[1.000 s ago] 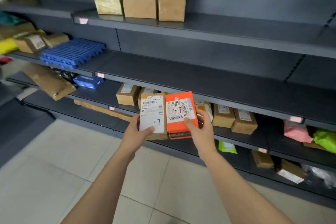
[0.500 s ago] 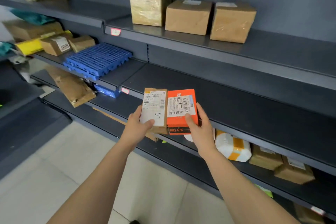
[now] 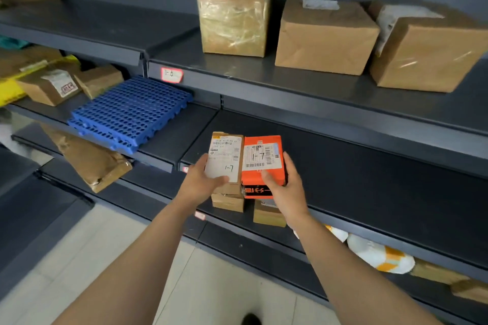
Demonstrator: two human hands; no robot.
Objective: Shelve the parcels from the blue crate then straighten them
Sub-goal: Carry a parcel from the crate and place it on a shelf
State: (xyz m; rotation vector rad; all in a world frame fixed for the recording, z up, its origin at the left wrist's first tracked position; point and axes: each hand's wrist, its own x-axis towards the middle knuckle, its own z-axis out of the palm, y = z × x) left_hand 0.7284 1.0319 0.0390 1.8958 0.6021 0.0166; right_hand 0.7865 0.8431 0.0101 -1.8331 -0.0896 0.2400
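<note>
To your left, a blue perforated panel [image 3: 129, 113] is lying on the neighbouring shelf. Your left hand [image 3: 200, 182] is gripping a brown parcel [image 3: 227, 158], with the thumb lying across its white label marked 1-7. An orange parcel [image 3: 264, 161] is touching its right side. Your right hand [image 3: 285, 187] is gripping it, fingers curled round its right edge. You are holding both parcels upright at the front edge of the dark middle shelf [image 3: 356, 166]. Up to the right, three cardboard boxes [image 3: 324, 37] are standing on the upper shelf [image 3: 290, 79].
</note>
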